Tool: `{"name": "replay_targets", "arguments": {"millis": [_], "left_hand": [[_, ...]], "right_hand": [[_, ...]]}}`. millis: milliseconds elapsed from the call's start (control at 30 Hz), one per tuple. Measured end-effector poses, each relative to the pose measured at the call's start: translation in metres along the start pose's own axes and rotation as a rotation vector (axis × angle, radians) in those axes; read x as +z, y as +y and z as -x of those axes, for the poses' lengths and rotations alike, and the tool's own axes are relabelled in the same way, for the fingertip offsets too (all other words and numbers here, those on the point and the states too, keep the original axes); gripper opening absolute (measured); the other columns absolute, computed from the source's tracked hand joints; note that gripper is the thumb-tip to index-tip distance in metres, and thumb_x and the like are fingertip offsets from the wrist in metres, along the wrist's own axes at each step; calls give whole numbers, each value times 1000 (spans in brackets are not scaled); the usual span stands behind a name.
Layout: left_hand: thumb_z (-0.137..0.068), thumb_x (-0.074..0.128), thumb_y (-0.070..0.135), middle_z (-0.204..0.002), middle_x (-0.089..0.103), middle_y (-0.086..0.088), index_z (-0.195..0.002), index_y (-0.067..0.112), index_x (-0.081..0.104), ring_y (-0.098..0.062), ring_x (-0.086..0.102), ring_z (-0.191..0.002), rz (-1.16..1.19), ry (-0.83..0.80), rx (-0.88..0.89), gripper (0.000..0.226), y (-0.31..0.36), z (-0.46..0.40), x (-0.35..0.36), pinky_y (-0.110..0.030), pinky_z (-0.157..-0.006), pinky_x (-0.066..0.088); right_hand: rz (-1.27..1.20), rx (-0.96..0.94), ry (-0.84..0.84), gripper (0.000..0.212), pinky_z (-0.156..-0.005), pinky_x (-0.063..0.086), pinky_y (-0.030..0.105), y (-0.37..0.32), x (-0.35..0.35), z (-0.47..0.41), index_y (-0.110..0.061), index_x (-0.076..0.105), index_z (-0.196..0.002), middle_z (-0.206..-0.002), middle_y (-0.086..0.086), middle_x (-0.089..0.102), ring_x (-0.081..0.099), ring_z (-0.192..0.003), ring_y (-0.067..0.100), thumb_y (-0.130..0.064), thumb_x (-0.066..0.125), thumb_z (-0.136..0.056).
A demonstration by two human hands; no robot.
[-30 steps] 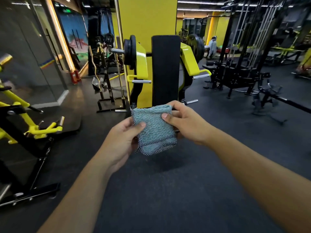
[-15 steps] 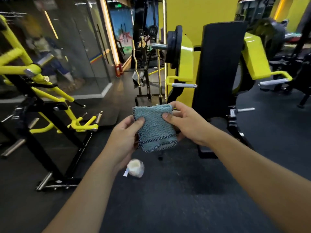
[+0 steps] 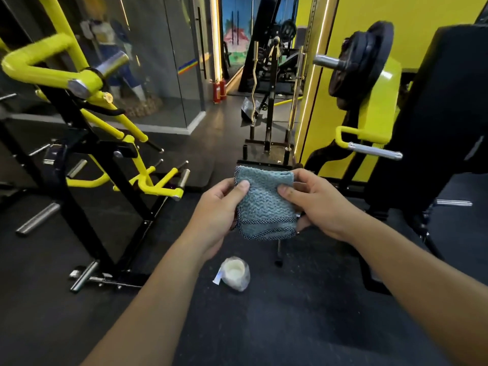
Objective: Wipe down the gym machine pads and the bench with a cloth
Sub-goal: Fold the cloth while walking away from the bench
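Observation:
A folded blue-grey cloth (image 3: 264,204) with a dark checked hem is held up in front of me at mid-frame. My left hand (image 3: 219,210) grips its left edge, thumb on the front. My right hand (image 3: 317,204) grips its right edge, thumb on the front and fingers behind. The tall black back pad (image 3: 449,101) of a yellow plate-loaded machine stands upright at the right edge, partly cut off. Neither hand touches the pad.
A yellow-and-black machine frame (image 3: 87,143) with chrome pegs fills the left. A small white wrapped roll (image 3: 235,273) lies on the dark rubber floor below my hands. Weight plates (image 3: 361,59) hang on the right machine's chrome arm. A bar rack (image 3: 269,107) stands behind the cloth.
My view has swung left and moved closer to the machines; the black pad slid to the right edge. Both hands keep the same hold on the cloth.

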State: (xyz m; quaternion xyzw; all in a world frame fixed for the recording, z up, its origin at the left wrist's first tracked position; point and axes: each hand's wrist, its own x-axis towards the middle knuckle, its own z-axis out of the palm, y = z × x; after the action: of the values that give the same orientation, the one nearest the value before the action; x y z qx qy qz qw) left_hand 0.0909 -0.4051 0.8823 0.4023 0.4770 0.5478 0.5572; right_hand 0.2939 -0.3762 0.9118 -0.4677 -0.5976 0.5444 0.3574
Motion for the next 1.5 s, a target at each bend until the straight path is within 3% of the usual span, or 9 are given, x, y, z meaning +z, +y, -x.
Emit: {"name": "replay_targets", "arguments": {"millis": [133,267,367,500,667,833,1000,1167,1500], "left_hand": [[-103,63,30,-114,77,-7,-104,25,75,-30,73,-109,-10,-23,-37,14,4,-58,-41,-53,-94,58],[-103,62,32,-111,78,-6,-99,25,76,-26,75,-102,-10,-8,-103,16,1,-98,-56,-43,-81,59],[-103,61,32,-111,78,-6,-103,22,76,-29,75,-104,-27,10,-127,18,-2,-128,-59,-51,-92,58],[-105,59,30,-110,78,-6,-110,18,74,-27,75,-105,-45,32,-145,20,-15,-169,-57,-49,-95,59],[-106,56,31,-112,78,-6,-116,15,70,-22,75,-101,-88,92,-172,23,-41,-220,-48,-28,-71,58],[-106,56,30,-113,78,-4,-118,17,70,-22,75,-106,-110,154,-193,22,-67,-286,-39,-36,-85,57],[-105,58,32,-115,77,-8,-109,21,73,-32,70,-115,-127,208,-223,19,-107,-349,-35,-49,-100,56],[-104,56,39,-115,77,-5,-102,30,73,-33,71,-113,-125,204,-300,19,-156,-391,-56,-56,-96,54],[-107,54,35,-117,77,-4,-117,24,70,-27,73,-110,-96,181,-393,22,-287,-446,-137,-58,-98,56]], "right_hand": [[-23,21,15,16,-47,59,36,0,23,-62,-16,62,-117,-103,-1,76,76,-82,23,-19,63,-102],[-83,61,26,16,-55,63,49,12,32,-103,-15,61,-118,-103,-2,76,76,-84,26,-18,62,-102],[-100,68,34,15,-63,62,58,23,26,-135,-18,62,-117,-104,1,76,75,-81,27,-20,62,-102],[-108,91,21,17,-55,61,44,45,12,-177,-17,61,-119,-98,4,74,70,-74,24,-21,63,-102],[-118,140,-41,27,-58,58,39,74,-15,-236,-19,61,-121,-98,8,66,58,-73,19,-22,72,-97],[-144,189,-117,34,-52,54,25,104,-40,-299,-15,59,-121,-102,11,63,59,-68,13,-6,75,-92],[-84,217,-111,29,-51,58,32,138,-57,-359,-14,57,-119,-100,9,65,66,-66,12,-2,68,-96],[-27,241,-119,28,-54,62,47,185,-50,-404,-16,56,-118,-97,6,65,68,-69,16,-1,67,-97],[-41,351,-67,28,-50,60,39,313,7,-459,-14,54,-119,-91,2,66,74,-71,17,0,65,-98]]}}
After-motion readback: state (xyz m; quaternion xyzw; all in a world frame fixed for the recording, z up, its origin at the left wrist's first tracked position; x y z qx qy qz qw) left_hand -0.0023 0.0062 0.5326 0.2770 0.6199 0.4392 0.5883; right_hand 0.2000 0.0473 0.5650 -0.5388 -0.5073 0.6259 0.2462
